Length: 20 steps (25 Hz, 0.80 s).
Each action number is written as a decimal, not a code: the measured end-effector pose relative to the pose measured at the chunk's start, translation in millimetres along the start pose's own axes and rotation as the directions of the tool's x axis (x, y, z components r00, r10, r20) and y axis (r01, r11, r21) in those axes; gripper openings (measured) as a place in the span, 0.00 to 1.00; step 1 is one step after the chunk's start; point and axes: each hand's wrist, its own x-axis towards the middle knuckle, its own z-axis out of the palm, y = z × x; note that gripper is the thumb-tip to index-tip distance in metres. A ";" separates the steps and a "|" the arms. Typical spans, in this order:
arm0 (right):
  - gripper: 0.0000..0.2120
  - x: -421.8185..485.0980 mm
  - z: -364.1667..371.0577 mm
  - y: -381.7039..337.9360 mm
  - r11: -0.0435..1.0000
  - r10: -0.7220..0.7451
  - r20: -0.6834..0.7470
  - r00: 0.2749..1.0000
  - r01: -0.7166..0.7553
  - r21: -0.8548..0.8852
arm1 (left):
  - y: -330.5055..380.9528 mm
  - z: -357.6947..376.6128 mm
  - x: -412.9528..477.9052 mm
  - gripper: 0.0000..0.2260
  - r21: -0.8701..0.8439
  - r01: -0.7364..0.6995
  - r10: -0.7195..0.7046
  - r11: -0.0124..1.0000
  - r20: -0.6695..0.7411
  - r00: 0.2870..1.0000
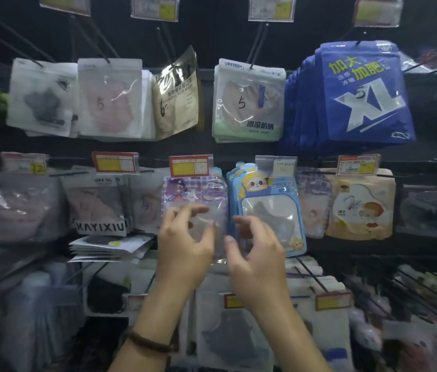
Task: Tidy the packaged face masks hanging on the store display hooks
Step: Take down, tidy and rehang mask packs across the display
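Working on the purple pack (pixel 195 193) in the middle row, hung under a red tag (pixel 189 166) and just beside the blue pack (pixel 265 200); clear lower half hanging down between both hands. With the left hand (pixel 185 242): fingers half curled before the clear window, thumb and forefinger apart as if bracketing the left edge — cannot tell through the blur whether pinching. With the right hand (pixel 256 256): likewise curled, thumb near the right edge, fingers in front of the blue pack; contact equally unclear. Probably flanking the pack to square it and stop any swing; looks like mid-straightening. Higher up, XL packs (pixel 359 89) fanned sideways and gold pack (pixel 177 95) turned askew — likely yet to be tidied.
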 end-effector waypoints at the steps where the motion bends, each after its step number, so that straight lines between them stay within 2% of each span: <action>1: 0.14 -7.2 5.9 -1.8 0.998 0.036 0.066 0.997 -0.039 0.045 | -6.0 -11.7 -5.1 0.11 0.025 0.053 -0.052 0.998 -0.025 0.998; 3: 0.17 -16.4 15.1 -0.8 0.989 0.116 0.188 0.975 -0.131 0.066 | -19.1 -29.1 -10.9 0.11 0.096 0.147 -0.142 0.984 -0.052 0.988; 5: 0.23 -16.9 22.6 2.6 0.980 0.170 0.245 0.954 -0.190 0.059 | -31.2 -36.1 -8.8 0.13 0.132 0.210 -0.207 0.969 -0.033 0.978; 10: 0.38 -0.1 44.0 3.8 0.936 0.326 0.269 0.906 -0.349 0.041 | -45.9 -34.1 6.8 0.34 0.123 0.337 -0.350 0.934 0.106 0.931; 12: 0.41 5.2 54.0 1.2 0.909 0.382 0.240 0.892 -0.410 0.077 | -54.2 -30.2 15.4 0.38 0.092 0.380 -0.391 0.920 0.156 0.907; 15: 0.40 9.4 64.2 -3.3 0.880 0.443 0.220 0.869 -0.469 0.082 | -65.9 -25.6 22.0 0.39 0.018 0.431 -0.425 0.902 0.206 0.881; 20: 0.36 2.3 70.2 -15.4 0.866 0.480 0.184 0.858 -0.496 0.055 | -74.8 -25.1 21.4 0.34 -0.031 0.437 -0.422 0.899 0.209 0.882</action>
